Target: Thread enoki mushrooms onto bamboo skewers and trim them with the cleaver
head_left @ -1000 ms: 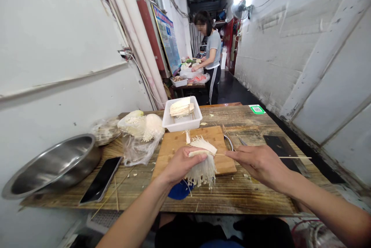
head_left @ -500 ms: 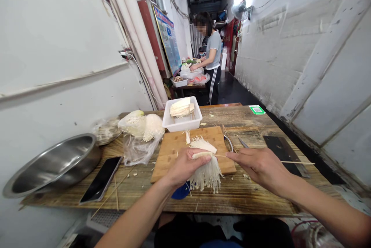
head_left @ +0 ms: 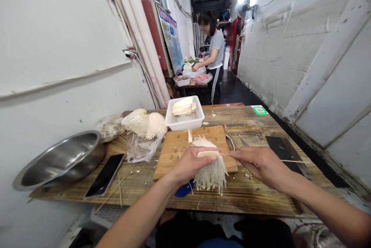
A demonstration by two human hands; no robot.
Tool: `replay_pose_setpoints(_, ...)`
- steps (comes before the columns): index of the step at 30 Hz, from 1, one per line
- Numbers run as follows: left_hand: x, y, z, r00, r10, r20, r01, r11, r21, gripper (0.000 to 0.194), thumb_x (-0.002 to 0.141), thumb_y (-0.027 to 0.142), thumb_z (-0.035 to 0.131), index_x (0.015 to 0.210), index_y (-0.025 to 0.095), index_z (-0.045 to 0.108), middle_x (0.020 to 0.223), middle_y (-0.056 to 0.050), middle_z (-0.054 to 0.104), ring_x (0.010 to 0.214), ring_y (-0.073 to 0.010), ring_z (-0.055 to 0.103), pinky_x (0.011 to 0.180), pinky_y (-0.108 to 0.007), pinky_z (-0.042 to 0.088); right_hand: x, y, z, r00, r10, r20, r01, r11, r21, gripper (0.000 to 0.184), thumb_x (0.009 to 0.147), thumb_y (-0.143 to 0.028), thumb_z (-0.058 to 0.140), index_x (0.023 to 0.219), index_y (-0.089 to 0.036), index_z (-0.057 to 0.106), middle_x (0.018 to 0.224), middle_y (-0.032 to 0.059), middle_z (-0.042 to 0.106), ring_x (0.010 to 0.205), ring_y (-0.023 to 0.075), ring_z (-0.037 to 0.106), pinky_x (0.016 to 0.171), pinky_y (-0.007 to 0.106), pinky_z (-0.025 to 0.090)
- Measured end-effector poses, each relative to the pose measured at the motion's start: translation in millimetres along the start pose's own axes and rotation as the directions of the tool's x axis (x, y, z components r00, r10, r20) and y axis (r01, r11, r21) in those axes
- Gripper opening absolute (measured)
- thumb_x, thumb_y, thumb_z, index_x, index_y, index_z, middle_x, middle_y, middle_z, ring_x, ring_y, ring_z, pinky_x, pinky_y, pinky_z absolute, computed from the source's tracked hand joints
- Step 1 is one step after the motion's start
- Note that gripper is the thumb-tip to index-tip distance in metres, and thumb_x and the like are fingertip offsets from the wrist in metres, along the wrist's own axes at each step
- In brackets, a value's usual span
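Note:
My left hand (head_left: 193,162) pinches a flat bunch of enoki mushrooms (head_left: 211,176) by its pale base, with the thin stems hanging over the front edge of the cutting board (head_left: 168,161). In my right hand (head_left: 257,162) is a thin wooden skewer (head_left: 295,161), closed between the fingers. Its front end meets the base of the bunch at the side; whether the tip is inside I cannot tell. More loose enoki (head_left: 202,141) lies on the board behind my left hand. A white plastic tray (head_left: 185,126) beyond the board holds stacked enoki bunches.
A steel basin (head_left: 60,163), a phone (head_left: 106,174) and a plastic bag of enoki (head_left: 142,143) are on the left. To the right lies a cleaver (head_left: 285,153), with loose skewers (head_left: 230,138) beside the board. A person (head_left: 216,51) stands at a farther table.
My left hand has shifted slightly right with the enoki bunch, closer to my right hand. The skewer's rear end sticks out a little less. The view has moved slightly.

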State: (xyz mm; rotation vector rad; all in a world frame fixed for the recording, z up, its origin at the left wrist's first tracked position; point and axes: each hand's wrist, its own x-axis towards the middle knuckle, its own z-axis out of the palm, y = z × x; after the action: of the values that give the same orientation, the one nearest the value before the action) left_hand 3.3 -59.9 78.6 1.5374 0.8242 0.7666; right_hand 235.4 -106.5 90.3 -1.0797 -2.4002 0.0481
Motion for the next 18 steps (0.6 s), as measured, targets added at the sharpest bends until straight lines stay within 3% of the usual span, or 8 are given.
replay_pose_setpoints(3,-1,1,-2.7,0.999,0.026,-0.043,-0.024,0.999,0.04,0.028,0.072,0.034,0.073,0.098,0.022,0.074,0.109,-0.005,0.071,0.099,-0.0203,0.063,0.087,-0.029,0.044,-2,1,-2,1.0,0.019,-0.02,-0.018,0.999,0.029,0.033,0.097,-0.022,0.037,0.116,-0.02,0.064,0.077,0.0049,0.069,0.066,0.0136,0.061,0.058,0.023,0.043)
replay_pose_setpoints(10,-10,8,2.7,0.995,0.078,-0.059,-0.075,0.996,0.053,0.021,0.076,0.036,0.069,0.087,0.019,0.076,0.09,-0.005,0.075,0.082,-0.0179,0.065,0.073,-0.026,0.047,-3,-4,-15,0.999,-0.041,0.013,0.04,0.998,0.048,0.034,0.097,-0.021,0.037,0.118,-0.019,0.063,0.07,0.0033,0.063,0.062,0.0132,0.057,0.055,0.023,0.04)
replay_pose_setpoints(18,-12,10,9.4,0.998,0.063,-0.029,-0.061,0.996,0.07,0.024,0.076,0.039,0.069,0.079,0.017,0.076,0.082,-0.004,0.074,0.071,-0.0152,0.062,0.063,-0.024,0.045,-5,-12,-22,0.998,-0.064,0.017,0.062,0.994,0.089,0.031,0.096,-0.018,0.038,0.112,-0.019,0.065,0.069,0.0018,0.062,0.06,0.0118,0.056,0.054,0.022,0.039)
